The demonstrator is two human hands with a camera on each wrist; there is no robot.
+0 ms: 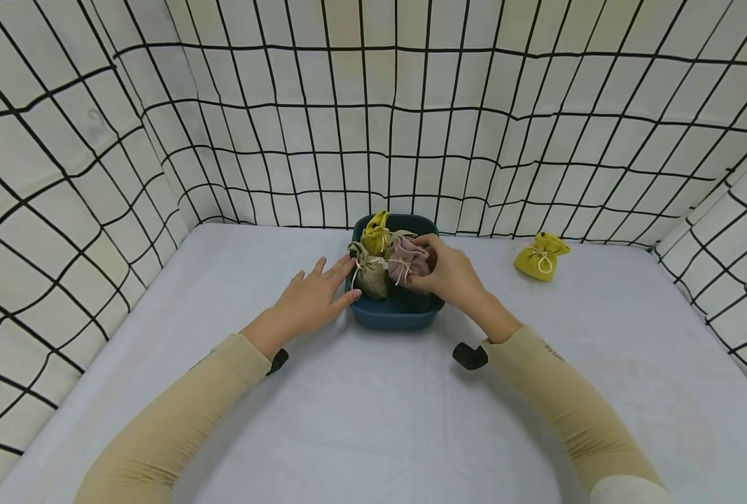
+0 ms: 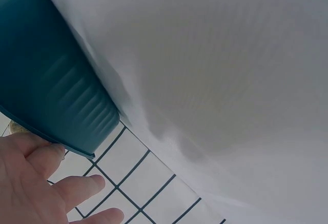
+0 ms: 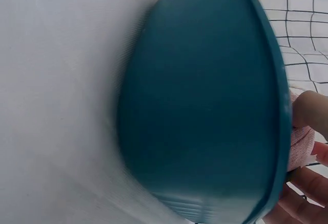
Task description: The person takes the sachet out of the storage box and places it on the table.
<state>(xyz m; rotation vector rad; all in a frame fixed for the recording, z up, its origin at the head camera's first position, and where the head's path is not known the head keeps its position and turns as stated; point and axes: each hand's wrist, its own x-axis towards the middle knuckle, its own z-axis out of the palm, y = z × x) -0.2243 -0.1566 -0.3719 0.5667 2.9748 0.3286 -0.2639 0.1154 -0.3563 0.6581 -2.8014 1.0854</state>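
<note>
Small pink drawstring cloth pouch [image 1: 407,259] sits in the dark teal plastic tub [image 1: 393,315], right side, tied neck pointing up and left; right hand [image 1: 449,274] curls around it, fingers pinching the cloth. Same tub holds an olive-grey drawstring pouch [image 1: 371,275] at left and a mustard-yellow pouch [image 1: 377,234] behind. Left hand [image 1: 313,299] lies flat, fingers straight and apart, tips touching the tub's left wall. Pale grey table [image 1: 373,420]; second yellow pouch [image 1: 540,256] lies well to the right. White cloth walls with black grid [image 1: 373,126] surround.
</note>
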